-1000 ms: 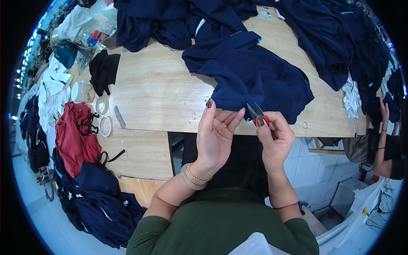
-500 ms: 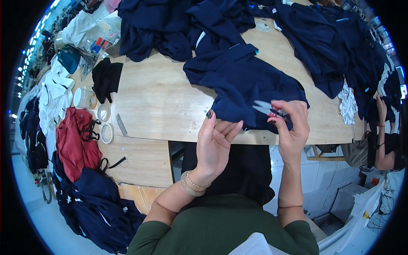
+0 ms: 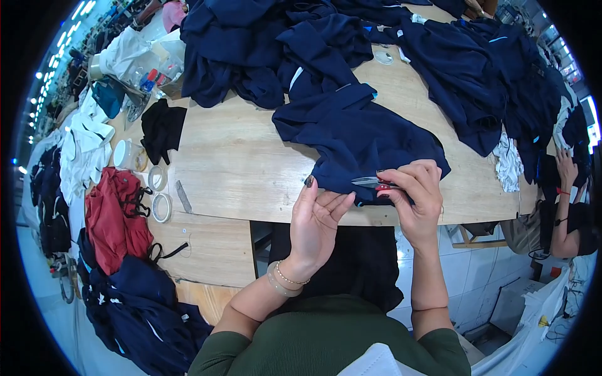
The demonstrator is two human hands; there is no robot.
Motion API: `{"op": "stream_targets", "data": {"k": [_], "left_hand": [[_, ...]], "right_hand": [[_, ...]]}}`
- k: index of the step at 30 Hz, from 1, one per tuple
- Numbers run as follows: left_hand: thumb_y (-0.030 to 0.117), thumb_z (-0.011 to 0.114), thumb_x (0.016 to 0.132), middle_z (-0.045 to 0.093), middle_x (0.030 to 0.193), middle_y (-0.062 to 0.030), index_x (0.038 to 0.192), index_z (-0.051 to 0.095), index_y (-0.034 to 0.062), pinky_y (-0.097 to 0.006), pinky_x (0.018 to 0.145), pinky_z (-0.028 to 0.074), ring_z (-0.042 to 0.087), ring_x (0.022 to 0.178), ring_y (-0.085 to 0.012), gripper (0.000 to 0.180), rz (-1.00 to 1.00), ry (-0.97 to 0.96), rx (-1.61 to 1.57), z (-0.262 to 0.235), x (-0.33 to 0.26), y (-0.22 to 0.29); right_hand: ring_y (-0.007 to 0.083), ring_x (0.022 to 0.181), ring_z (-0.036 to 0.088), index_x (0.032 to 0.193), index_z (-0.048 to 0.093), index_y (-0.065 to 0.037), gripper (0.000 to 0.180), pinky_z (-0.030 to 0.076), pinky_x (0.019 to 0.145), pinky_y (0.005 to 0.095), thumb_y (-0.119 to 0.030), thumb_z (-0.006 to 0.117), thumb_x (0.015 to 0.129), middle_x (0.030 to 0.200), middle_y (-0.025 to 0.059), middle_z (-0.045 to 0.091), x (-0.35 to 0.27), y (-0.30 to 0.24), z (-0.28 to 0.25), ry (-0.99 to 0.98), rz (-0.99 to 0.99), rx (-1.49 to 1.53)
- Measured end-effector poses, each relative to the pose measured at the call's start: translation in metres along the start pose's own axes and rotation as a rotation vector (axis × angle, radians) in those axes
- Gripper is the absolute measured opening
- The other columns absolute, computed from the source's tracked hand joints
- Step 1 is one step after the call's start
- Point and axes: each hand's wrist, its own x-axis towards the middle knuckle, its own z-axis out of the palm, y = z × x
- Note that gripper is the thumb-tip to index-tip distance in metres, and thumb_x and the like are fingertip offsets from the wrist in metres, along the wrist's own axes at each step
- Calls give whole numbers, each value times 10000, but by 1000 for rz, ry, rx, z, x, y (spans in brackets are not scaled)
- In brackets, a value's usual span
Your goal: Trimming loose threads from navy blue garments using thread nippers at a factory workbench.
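A navy blue garment (image 3: 376, 135) lies bunched on the wooden table in front of me. My left hand (image 3: 318, 222), palm up, grips its near edge between thumb and fingers. In my right hand (image 3: 414, 197) is a pair of thread snips (image 3: 366, 182) with red on the handles. Their blades point left over the garment's near edge, close to my left fingertips, and look nearly together. Whether any thread lies between the blades is too small to see.
More navy garments (image 3: 232, 50) are heaped at the far side and at right (image 3: 464, 81). On the left are a black cloth (image 3: 162, 128), tape rolls (image 3: 161, 207), a red garment (image 3: 113, 210) and white clothing (image 3: 84, 141). Another person's arm (image 3: 567, 188) reaches in at far right.
My right hand has brought the snips left and slightly down to the garment's edge, and their blades have come closer together. My left hand stays nearly in place.
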Motion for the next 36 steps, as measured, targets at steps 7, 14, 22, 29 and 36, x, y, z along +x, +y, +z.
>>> {"op": "stream_targets", "data": {"k": [7, 14, 22, 29, 36], "left_hand": [[270, 373, 1025, 646, 991, -107, 1058, 524, 36, -363, 958, 504, 644, 968, -214, 280, -9, 41, 17, 6, 0, 3], [267, 369, 1025, 653, 1011, -119, 1068, 528, 35, -361, 956, 505, 646, 977, -216, 284, -9, 8, 2, 1, 1, 1], [266, 360, 1028, 654, 1043, -133, 1091, 528, 22, -358, 952, 509, 648, 983, -216, 303, -15, 29, 30, 3, -1, 2], [263, 375, 1025, 653, 1050, -117, 1097, 530, 34, -349, 925, 508, 645, 984, -206, 286, -22, 24, 32, 3, -2, 0], [294, 415, 1015, 623, 1080, -154, 1159, 521, 10, -371, 976, 445, 592, 1035, -213, 336, 85, 65, 119, -14, 3, -6]], "right_hand": [[195, 821, 500, 955, 709, -115, 247, 320, 768, 327, -145, 731, 710, 808, -5, 601, 3, -3, -1, -11, 1, -4], [195, 821, 501, 949, 707, -116, 243, 317, 764, 329, -142, 729, 708, 806, -1, 597, 2, 1, -6, -7, 1, -23], [195, 810, 504, 934, 704, -96, 221, 321, 760, 319, -142, 722, 718, 785, 3, 595, 3, -3, 5, -5, -20, -12], [221, 731, 485, 1013, 655, -76, 371, 336, 656, 327, -103, 729, 650, 782, 42, 529, 7, -19, 18, -35, 89, 114], [206, 681, 522, 812, 637, 3, 154, 398, 611, 313, 42, 667, 666, 704, 65, 515, 3, -10, 58, 103, 141, 345]]}}
